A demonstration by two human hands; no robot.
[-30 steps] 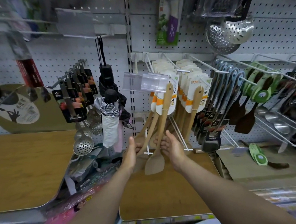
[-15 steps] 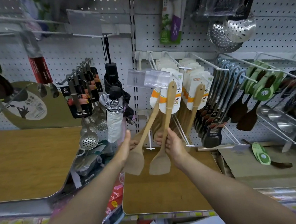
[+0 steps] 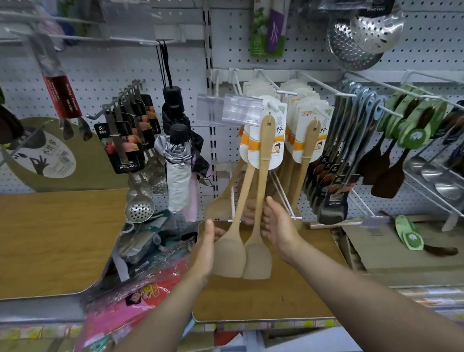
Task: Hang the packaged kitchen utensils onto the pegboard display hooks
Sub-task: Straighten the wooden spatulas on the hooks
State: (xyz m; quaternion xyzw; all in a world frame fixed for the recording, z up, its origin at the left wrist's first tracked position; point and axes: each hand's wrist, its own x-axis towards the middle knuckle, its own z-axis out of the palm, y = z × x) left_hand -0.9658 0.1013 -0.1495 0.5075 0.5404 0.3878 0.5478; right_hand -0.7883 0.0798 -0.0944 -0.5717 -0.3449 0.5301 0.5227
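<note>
While both of my forearms reach up from the bottom of the frame, the head view shows two wooden spatulas hanging at centre from a pegboard hook (image 3: pixel 268 101), their carded handle tops just under a clear price-tag holder (image 3: pixel 241 112). My left hand (image 3: pixel 205 249) sits at the left edge of the left spatula (image 3: pixel 228 251), thumb up beside its blade; the fingers are behind the wood, so I cannot tell whether they grasp it. My right hand (image 3: pixel 279 227) is curled around the shaft of the right spatula (image 3: pixel 258 259), thumb in front, fingertips showing past the handle. The two blades touch side by side at lower centre, above a wooden board (image 3: pixel 275 296) lying flat. A second row of carded spatulas (image 3: pixel 308 143) hangs just right of the held pair. At left of centre, a folded silver umbrella (image 3: pixel 178 168) hangs beside packaged skimmers (image 3: pixel 139 207). Green-carded dark turners (image 3: pixel 414 132) fill the right side, and perforated steel ladles (image 3: pixel 363 34) hang at upper right.
</note>
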